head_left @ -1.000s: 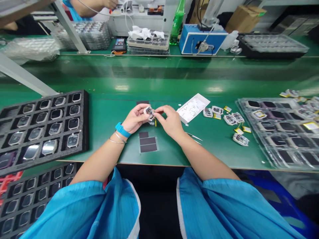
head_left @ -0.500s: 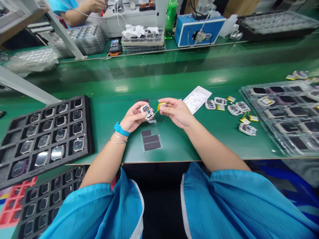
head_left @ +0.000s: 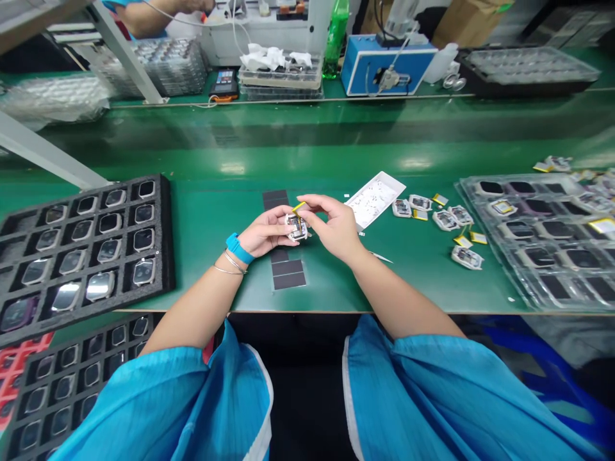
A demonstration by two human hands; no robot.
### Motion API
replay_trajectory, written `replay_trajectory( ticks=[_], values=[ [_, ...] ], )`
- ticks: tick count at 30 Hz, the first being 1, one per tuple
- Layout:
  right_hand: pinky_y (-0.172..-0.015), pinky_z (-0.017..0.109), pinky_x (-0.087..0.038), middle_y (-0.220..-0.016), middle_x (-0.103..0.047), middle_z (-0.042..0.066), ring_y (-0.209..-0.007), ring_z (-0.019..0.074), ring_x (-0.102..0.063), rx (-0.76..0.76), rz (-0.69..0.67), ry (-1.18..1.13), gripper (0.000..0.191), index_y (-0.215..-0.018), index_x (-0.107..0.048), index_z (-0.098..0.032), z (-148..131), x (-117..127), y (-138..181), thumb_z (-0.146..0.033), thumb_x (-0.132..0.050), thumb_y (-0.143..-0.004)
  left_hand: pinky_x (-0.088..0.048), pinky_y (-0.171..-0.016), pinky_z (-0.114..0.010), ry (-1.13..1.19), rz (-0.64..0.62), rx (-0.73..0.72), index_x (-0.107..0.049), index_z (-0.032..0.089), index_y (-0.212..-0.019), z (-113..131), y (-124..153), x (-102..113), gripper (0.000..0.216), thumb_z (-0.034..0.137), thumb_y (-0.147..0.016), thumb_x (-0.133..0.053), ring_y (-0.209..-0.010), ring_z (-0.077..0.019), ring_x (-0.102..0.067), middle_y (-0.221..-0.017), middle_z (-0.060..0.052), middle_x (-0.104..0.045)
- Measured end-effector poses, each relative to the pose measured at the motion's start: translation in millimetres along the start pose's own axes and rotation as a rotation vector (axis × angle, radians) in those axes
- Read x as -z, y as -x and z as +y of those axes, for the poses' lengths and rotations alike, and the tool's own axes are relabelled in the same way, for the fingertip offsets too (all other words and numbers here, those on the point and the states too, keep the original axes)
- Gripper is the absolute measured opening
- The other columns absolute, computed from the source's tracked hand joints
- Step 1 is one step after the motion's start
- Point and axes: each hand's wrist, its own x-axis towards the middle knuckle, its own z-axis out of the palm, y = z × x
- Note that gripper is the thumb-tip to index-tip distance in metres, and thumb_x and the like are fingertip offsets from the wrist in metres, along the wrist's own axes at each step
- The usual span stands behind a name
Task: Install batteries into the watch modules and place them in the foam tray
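My left hand (head_left: 263,233) is closed round a small white watch case (head_left: 296,227), held just above the green bench. My right hand (head_left: 332,225) pinches a small yellow battery (head_left: 300,207) at the case's top edge, fingers curled over it. A strip of dark rectangular pads (head_left: 287,272) lies on the bench right under my hands. A blue band and thin bangles sit on my left wrist.
A black foam tray (head_left: 163,218) of watch cases lies at left, another below it. White paper sheet (head_left: 375,198), loose cases with yellow batteries (head_left: 446,220) and a clear blister tray (head_left: 533,246) lie at right. Another person's arm (head_left: 144,19) works at the far bench.
My right hand has brought the yellow battery back from the right onto the top of the case. My hands have closed together again and dropped a little.
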Motion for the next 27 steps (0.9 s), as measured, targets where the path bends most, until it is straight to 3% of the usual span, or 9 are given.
replay_trajectory(
  ticks=[6, 11, 13, 16, 20, 27],
  values=[
    [-0.091, 0.036, -0.053, -0.096, -0.075, 0.003, -0.093, 0.0182, -0.068, 0.098, -0.023, 0.106, 0.020, -0.105, -0.073, -0.022, 3.0, -6.3, -2.3, -0.023, -0.064, -0.087, -0.056, -0.052, -0.023, -0.057, 0.119, -0.016, -0.064, 0.014, -0.093, -3.4, -5.6, -3.1, 0.033, 0.020, -0.065, -0.079, -0.066, -0.0176, -0.070, -0.076, -0.004, -0.069],
    [-0.088, 0.034, -0.053, -0.099, -0.075, 0.003, -0.089, 0.0170, -0.069, -0.153, -0.109, 0.004, 0.028, -0.113, -0.068, -0.020, 13.3, -18.4, -29.6, -0.019, -0.063, -0.085, -0.050, -0.045, -0.019, -0.059, 0.315, -0.033, -0.062, 0.013, -0.083, 6.7, -8.0, 2.9, 0.019, 0.015, -0.067, -0.071, -0.061, -0.0159, -0.069, -0.075, -0.005, -0.071],
    [-0.089, 0.034, -0.052, -0.097, -0.074, 0.003, -0.089, 0.0171, -0.069, -0.200, -0.114, 0.070, 0.023, -0.107, -0.068, -0.019, 17.1, -23.1, -37.3, -0.019, -0.062, -0.086, -0.051, -0.048, -0.019, -0.029, 0.429, -0.064, -0.061, 0.013, -0.083, 15.4, -6.5, 11.5, 0.015, 0.014, -0.069, -0.067, -0.063, -0.0148, -0.069, -0.080, -0.006, -0.074],
    [-0.088, 0.036, -0.051, -0.090, -0.072, 0.005, -0.085, 0.0187, -0.066, -0.219, -0.240, 0.320, 0.009, -0.083, -0.070, -0.018, 22.5, -31.7, -35.5, -0.013, -0.062, -0.083, -0.057, -0.063, -0.025, 0.028, 0.543, -0.089, -0.061, 0.013, -0.083, 25.6, -3.7, 25.6, 0.013, 0.011, -0.070, -0.062, -0.070, -0.0150, -0.070, -0.080, -0.006, -0.075],
    [-0.097, 0.041, -0.047, -0.099, -0.069, 0.009, -0.097, 0.0227, -0.062, -0.133, -0.311, 0.522, 0.013, -0.083, -0.073, -0.018, 32.1, -46.1, -24.1, -0.011, -0.062, -0.083, -0.059, -0.078, -0.036, 0.038, 0.547, -0.064, -0.059, 0.014, -0.078, 27.0, -3.0, 35.2, 0.011, 0.011, -0.068, -0.063, -0.077, -0.0166, -0.069, -0.079, -0.007, -0.074],
    [-0.101, 0.045, -0.044, -0.101, -0.066, 0.009, -0.100, 0.0237, -0.061, -0.069, -0.343, 0.581, 0.014, -0.087, -0.075, -0.018, 39.5, -59.4, -30.1, -0.012, -0.062, -0.084, -0.057, -0.077, -0.036, 0.029, 0.575, -0.062, -0.055, 0.015, -0.071, 21.9, -7.7, 35.5, 0.013, 0.011, -0.065, -0.065, -0.073, -0.0168, -0.068, -0.075, -0.006, -0.073]
  ],
)
